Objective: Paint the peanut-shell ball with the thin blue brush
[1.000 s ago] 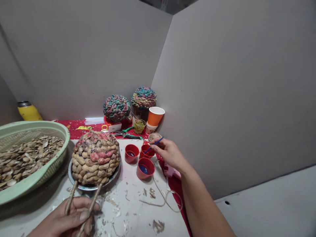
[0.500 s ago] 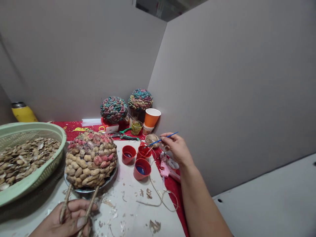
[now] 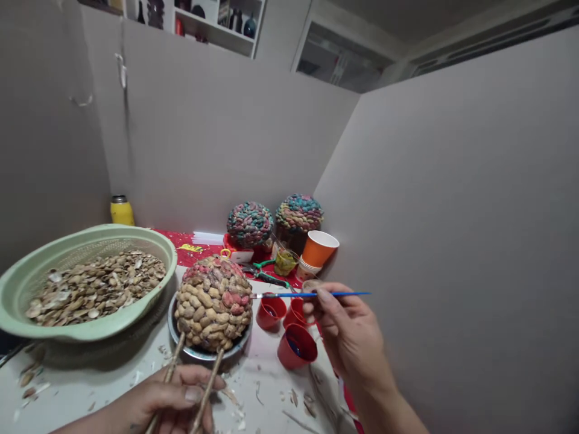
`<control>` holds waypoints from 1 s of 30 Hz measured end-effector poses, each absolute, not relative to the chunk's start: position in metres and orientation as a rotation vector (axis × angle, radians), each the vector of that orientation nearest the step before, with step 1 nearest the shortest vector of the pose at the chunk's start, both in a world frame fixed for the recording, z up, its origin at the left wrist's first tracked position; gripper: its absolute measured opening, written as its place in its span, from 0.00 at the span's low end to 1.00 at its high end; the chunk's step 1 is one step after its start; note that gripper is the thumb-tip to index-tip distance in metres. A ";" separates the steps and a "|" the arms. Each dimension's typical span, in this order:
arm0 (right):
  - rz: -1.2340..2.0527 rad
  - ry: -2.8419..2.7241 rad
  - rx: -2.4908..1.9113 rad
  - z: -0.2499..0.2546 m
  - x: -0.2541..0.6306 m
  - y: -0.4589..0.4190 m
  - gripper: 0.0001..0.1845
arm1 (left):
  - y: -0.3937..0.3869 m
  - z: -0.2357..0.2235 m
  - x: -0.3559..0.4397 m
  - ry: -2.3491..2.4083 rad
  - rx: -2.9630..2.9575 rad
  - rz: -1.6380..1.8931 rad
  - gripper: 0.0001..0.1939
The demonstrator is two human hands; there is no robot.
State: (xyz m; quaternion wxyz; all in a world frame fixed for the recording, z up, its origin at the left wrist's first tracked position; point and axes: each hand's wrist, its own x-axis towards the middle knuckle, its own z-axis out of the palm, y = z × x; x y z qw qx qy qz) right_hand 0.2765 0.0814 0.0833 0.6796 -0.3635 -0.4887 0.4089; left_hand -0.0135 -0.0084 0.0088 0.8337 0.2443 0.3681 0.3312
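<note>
A rounded form covered in peanut shells (image 3: 205, 307) rests in a metal bowl (image 3: 199, 354), with red and dull purple paint on some of its upper shells. Two cord-wrapped handles run from its near side into my left hand (image 3: 174, 398), which is closed around them. My right hand (image 3: 350, 331) pinches a thin blue paintbrush (image 3: 339, 294). The brush's tip points left and reaches the right side of the shell-covered form; whether it touches is hard to tell. Below the brush stand three red cups, the nearest red cup (image 3: 297, 348) holding dark blue liquid.
On the left, a green basket (image 3: 172, 256) holds many empty shells. Behind are two painted shell-covered forms (image 3: 250, 223), an orange paper cup (image 3: 320, 248), green-handled pliers (image 3: 271, 279) and a yellow bottle (image 3: 122, 212). Grey panels enclose the back and right. Shell bits litter the white board.
My right hand has brought the brush from above the red cups leftward to the shell-covered form. The camera view has tilted up and turned left. My left hand still grips the handles.
</note>
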 end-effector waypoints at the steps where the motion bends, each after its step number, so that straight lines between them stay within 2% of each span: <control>1: 0.947 -1.100 -0.799 0.083 0.269 0.077 0.20 | -0.007 0.008 -0.013 0.763 0.491 0.696 0.28; 9: 0.696 -1.345 -0.792 0.088 0.229 0.060 0.11 | -0.004 -0.005 -0.006 0.709 0.490 0.717 0.21; 15: 0.357 -1.571 -0.754 0.085 0.214 0.052 0.02 | -0.003 -0.006 -0.006 0.729 0.556 0.684 0.27; 18: 0.258 -1.625 -0.763 0.079 0.219 0.052 0.04 | -0.003 -0.005 -0.006 0.725 0.572 0.673 0.29; 30: 0.242 -1.668 -0.708 0.076 0.218 0.052 0.07 | -0.003 -0.010 -0.005 0.743 0.627 0.657 0.31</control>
